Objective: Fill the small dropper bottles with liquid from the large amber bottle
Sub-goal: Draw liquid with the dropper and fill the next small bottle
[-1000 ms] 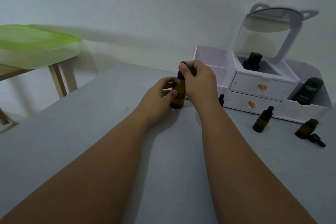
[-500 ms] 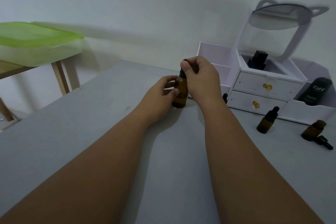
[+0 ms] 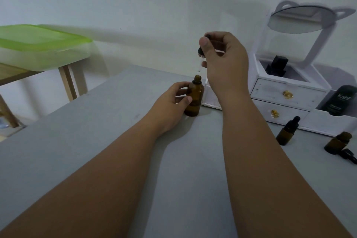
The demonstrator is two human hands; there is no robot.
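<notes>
The large amber bottle (image 3: 195,98) stands upright and uncapped on the grey table (image 3: 77,150). My left hand (image 3: 172,106) grips its side. My right hand (image 3: 224,62) pinches the black dropper cap (image 3: 201,50) above the bottle's mouth, its glass pipette (image 3: 200,65) hanging just clear of the neck. At the right a small amber dropper bottle (image 3: 287,131) stands capped. Another small amber bottle (image 3: 337,143) stands open, with its black dropper cap (image 3: 348,155) lying beside it.
A white drawer organiser (image 3: 286,94) with a tilted mirror (image 3: 301,19) stands at the back right, holding a black bottle (image 3: 276,66) and a dark Kahf tube (image 3: 341,100). A green-lidded plastic box (image 3: 38,44) rests on a wooden table at left.
My right hand has lifted the dropper cap off the large amber bottle and raised it, drawing the pipette out of the neck. My left hand keeps hold of the bottle.
</notes>
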